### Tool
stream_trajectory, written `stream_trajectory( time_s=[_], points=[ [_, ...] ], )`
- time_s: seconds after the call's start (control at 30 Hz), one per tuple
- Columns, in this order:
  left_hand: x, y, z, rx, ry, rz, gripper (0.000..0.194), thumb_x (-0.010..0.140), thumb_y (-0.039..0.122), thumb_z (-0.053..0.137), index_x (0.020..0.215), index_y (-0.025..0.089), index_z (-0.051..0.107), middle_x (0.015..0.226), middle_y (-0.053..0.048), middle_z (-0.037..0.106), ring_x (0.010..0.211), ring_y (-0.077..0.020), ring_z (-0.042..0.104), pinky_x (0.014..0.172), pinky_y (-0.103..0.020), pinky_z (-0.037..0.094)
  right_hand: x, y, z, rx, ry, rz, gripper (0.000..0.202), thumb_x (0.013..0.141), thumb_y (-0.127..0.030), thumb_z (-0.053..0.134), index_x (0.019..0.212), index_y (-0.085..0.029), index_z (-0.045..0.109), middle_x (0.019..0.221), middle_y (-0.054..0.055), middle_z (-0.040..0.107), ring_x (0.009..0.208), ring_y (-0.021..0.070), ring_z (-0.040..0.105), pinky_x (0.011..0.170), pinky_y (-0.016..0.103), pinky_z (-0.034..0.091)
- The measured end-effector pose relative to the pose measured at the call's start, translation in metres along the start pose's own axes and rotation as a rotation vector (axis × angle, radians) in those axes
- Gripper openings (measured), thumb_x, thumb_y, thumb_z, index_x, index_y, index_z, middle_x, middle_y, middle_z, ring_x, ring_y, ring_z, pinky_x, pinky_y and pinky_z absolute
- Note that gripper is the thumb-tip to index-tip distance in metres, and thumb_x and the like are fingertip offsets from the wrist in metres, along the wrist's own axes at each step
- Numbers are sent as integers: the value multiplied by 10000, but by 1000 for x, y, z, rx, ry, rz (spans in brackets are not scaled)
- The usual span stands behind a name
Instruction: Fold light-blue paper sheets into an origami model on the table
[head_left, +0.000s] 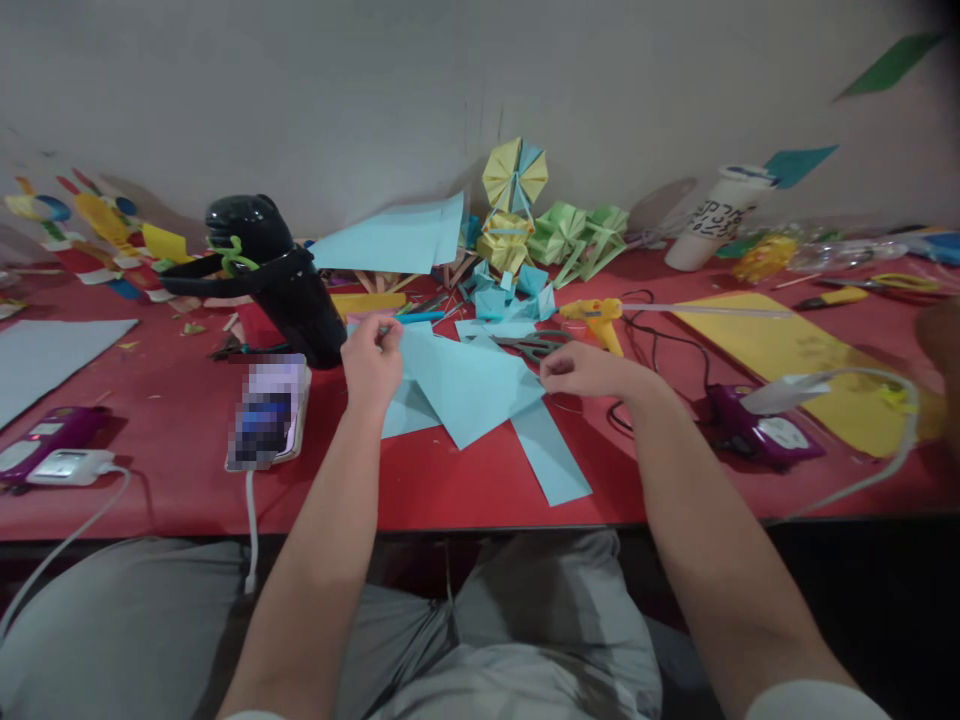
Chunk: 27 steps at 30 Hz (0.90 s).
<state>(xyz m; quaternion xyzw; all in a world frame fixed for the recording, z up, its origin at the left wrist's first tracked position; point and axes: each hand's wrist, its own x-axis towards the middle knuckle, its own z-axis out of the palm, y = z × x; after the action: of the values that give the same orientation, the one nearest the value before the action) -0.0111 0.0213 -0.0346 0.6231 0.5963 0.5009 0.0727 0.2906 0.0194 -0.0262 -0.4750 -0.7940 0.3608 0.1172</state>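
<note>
Several sheets of light blue paper (472,385) overlap on the red tabletop. At their upper left, my left hand (371,365) is closed with its fingertips pinched; what lies between them is hidden. My right hand (592,370) is closed at the right corner of the top sheet, thumb and fingers together on its edge. Just behind that hand lie grey-handled scissors (536,345). A narrow blue paper strip (551,455) points toward the front edge. Behind the sheets sit small folded blue paper pieces (510,295) and a yellow glue gun (596,315).
A black tumbler (289,280) and a charging phone (268,412) stand left. Yellow and green folded paper shapes (574,235) are at the back. Yellow sheets (795,360), a purple power strip (765,425), cables and a white cup (716,220) occupy the right. Another person's hand (941,335) shows at far right.
</note>
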Motion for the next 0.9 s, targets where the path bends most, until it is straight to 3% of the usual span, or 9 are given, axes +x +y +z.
stream_trajectory(
  time_s=[0.1, 0.2, 0.27, 0.43, 0.63, 0.73, 0.83, 0.9],
  points=[
    [0, 0, 0, -58, -20, 41, 67, 823, 209, 553, 796, 195, 613, 708, 6, 621, 587, -110, 512, 608, -246, 404, 1, -1, 2, 48, 221, -78, 188, 763, -348, 597, 680, -183, 633, 627, 10, 588, 580, 128, 494, 560, 279, 388],
    [-3, 3, 2, -144, -105, 87, 95, 855, 258, 541, 822, 196, 605, 647, 19, 581, 534, -101, 509, 570, -240, 404, 7, -9, 12, 117, 438, -202, 293, 792, -413, 629, 965, -182, 672, 980, 78, 685, 837, 188, 611, 726, 312, 471],
    [-4, 5, 3, -216, -136, 91, 117, 874, 290, 531, 841, 199, 596, 621, 24, 560, 529, -104, 532, 562, -236, 419, 12, -13, 20, 124, 432, -255, 370, 807, -436, 632, 1087, -195, 655, 1126, 95, 666, 974, 215, 612, 818, 335, 472],
    [-4, 8, 2, -290, -119, 32, 161, 890, 354, 537, 873, 202, 586, 625, 18, 564, 546, -107, 549, 551, -227, 430, 21, -19, 30, 45, 422, -275, 301, 877, -425, 538, 855, -158, 676, 850, 72, 684, 796, 199, 601, 749, 333, 447],
    [-3, 12, -1, -134, 4, 38, 153, 876, 335, 552, 892, 207, 635, 922, -32, 680, 754, -128, 577, 602, -226, 419, 19, -31, 28, 203, 614, -248, 305, 852, -440, 561, 892, -165, 686, 861, 61, 679, 801, 198, 586, 718, 323, 445],
    [-2, 11, 1, -150, -20, -16, 160, 870, 315, 549, 936, 206, 646, 937, -35, 687, 808, -139, 598, 623, -225, 434, 17, -30, 24, 364, 535, -184, 326, 817, -479, 598, 871, -169, 684, 822, 46, 660, 745, 174, 571, 651, 293, 439],
    [-2, 10, 2, -168, -65, -51, 158, 845, 287, 576, 954, 202, 653, 996, -47, 686, 823, -142, 609, 647, -234, 452, 13, -26, 20, 477, 295, -83, 320, 792, -486, 630, 809, -170, 671, 716, 24, 628, 636, 139, 537, 575, 266, 420],
    [-5, 13, 2, -166, -180, -31, 156, 837, 290, 586, 942, 206, 665, 1032, -50, 688, 851, -152, 620, 702, -257, 469, 11, -25, 18, 468, 144, -44, 302, 787, -474, 640, 795, -174, 673, 701, 22, 631, 614, 133, 533, 558, 260, 416]
  ],
)
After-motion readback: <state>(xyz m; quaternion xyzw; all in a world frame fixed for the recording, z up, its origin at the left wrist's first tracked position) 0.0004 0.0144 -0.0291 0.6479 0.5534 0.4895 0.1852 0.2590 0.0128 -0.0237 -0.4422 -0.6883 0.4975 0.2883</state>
